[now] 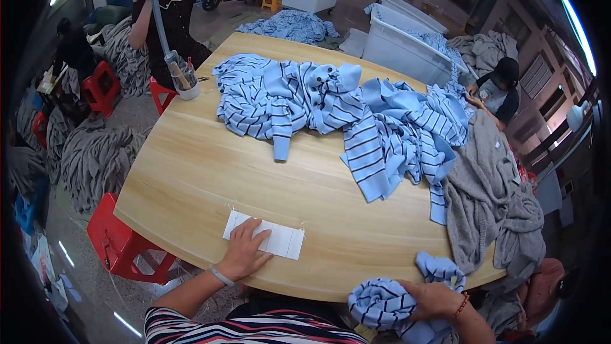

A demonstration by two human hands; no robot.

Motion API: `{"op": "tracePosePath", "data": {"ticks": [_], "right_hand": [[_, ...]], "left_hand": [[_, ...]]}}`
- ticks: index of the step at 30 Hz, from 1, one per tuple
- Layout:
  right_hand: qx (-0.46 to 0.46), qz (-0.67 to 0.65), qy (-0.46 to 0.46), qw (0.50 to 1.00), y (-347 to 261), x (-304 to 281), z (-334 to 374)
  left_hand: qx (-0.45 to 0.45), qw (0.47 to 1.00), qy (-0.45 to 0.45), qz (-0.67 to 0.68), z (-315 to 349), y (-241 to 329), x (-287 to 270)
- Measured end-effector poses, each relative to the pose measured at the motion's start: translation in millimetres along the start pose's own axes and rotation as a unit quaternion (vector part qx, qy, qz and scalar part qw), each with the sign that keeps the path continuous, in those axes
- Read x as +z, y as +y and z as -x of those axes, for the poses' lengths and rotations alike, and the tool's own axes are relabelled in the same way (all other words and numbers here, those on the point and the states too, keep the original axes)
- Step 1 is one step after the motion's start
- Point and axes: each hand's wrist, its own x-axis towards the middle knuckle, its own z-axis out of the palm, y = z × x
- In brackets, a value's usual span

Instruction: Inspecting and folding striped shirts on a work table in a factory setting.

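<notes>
At the near edge of the table, my left hand (pixel 247 250) lies with fingers spread on a white strip (pixel 286 243) that has thin lines across it and loose threads at its ends. My right hand (pixel 428 301) grips a bunched blue knit garment (pixel 379 303) with dark stripes, at the near right table edge. Part of that garment is hidden behind the hand and wrist. Farther back on the table lie more blue striped garments (pixel 293 92), heaped and crumpled, one with dark buttons and a collar-like band on top.
Grey knit fabric (pixel 480 185) hangs over the table's right side. A cup of tools (pixel 184 83) stands at the far left edge of the wooden table (pixel 191 172). Red stools (pixel 124 242) stand to the left. White bins (pixel 407 42) and other people are beyond.
</notes>
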Motion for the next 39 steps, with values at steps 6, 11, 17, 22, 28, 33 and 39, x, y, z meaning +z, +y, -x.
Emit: {"op": "tracePosePath", "data": {"ticks": [6, 11, 17, 22, 28, 33, 39], "right_hand": [[-0.061, 0.357, 0.444, 0.820, -6.3, -226.7, -72.3], [-0.219, 0.100, 0.842, 0.483, -88.8, -386.4, -97.4], [-0.094, 0.245, 0.663, 0.701, -15.7, -308.0, -238.8], [0.103, 0.024, 0.542, 0.834, 119.7, -202.9, -294.5], [0.063, -0.107, 0.509, 0.852, 110.6, -182.0, -344.1], [-0.097, -0.156, 0.391, 0.902, -4.6, -137.7, -338.5], [-0.270, -0.318, 0.275, 0.866, -21.9, -120.5, -316.3]], "left_hand": [[-0.030, 0.999, -0.028, 0.012, -12.0, 10.1, -8.2], [-0.013, 0.997, -0.061, 0.035, -24.6, 6.5, -0.1], [-0.033, 0.997, -0.069, 0.016, -12.0, 2.8, -10.7], [-0.015, 0.996, -0.089, 0.014, -25.7, 10.5, -7.9], [-0.023, 0.995, -0.101, 0.004, -16.8, 13.5, -3.9], [-0.037, 0.994, -0.104, -0.012, -19.7, 16.7, 4.6], [-0.030, 0.995, -0.093, 0.000, -15.7, 3.0, 19.5]]}}
